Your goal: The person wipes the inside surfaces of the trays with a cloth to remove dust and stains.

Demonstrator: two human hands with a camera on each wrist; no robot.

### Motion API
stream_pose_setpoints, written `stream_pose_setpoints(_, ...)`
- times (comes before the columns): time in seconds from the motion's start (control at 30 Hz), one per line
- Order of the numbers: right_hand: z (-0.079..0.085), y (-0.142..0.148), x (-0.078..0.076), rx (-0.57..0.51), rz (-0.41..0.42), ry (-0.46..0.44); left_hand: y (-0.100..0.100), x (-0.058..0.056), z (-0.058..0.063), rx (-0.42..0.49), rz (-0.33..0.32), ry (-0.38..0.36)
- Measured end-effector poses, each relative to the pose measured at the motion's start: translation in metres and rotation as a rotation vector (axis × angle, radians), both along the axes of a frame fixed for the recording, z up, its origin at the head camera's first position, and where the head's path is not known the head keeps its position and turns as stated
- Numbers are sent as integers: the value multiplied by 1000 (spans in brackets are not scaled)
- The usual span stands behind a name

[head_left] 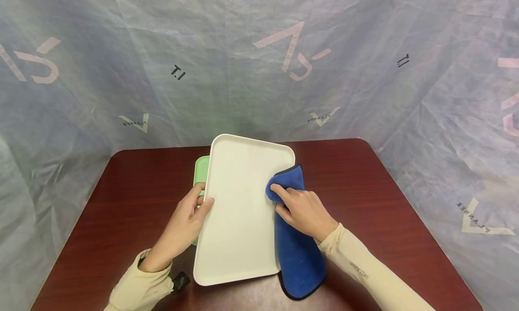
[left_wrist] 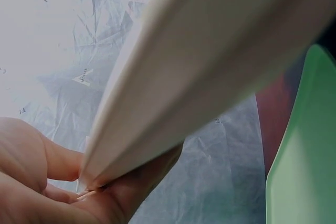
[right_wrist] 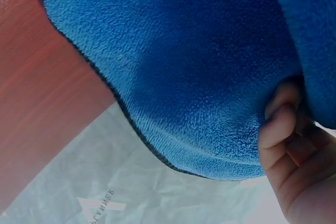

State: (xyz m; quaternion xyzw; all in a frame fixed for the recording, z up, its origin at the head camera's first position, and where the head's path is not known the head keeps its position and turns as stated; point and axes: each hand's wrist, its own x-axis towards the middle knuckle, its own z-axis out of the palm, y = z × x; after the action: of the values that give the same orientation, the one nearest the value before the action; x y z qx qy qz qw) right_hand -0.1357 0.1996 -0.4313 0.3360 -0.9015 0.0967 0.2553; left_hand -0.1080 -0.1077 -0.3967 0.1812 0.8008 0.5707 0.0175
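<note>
The white tray is in the middle of the head view, its long sides running away from the person and its shallow inner face turned up toward the head camera. It leans a little to one side, above the near middle of the table; whether its lower edge touches the tabletop I cannot tell. The blue cloth, trimmed with a black edge, lies over the tray's right rim: a bunched upper part reaches onto the inner face, and the rest hangs down along the outside of that rim toward the person.

The left hand holds the tray by the middle of its left rim, thumb on the inner face and fingers behind, a narrow grip that the left wrist view shows from close by. The right hand grips the bunched part of the cloth at the right rim, fingers bent into the fabric, with the index finger lying on top of the fold.

Behind the tray's left side, a strip of a green tray shows, partly covered by the white one. Pale sleeves cover both forearms, and a black item sits by the left cuff. Beyond the reddish-brown table hangs a creased grey sheet with printed letters and shapes
</note>
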Motion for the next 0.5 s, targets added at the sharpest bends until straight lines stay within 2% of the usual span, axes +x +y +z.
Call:
stream_pose_setpoints(0.23, -2, 1, 1, 5, -12, 1, 1, 0, 0, 21, -5, -1)
stream_pose_setpoints(0.5, -3, -3, 5, 7, 14, 33, 1, 0, 0, 23, -9, -8)
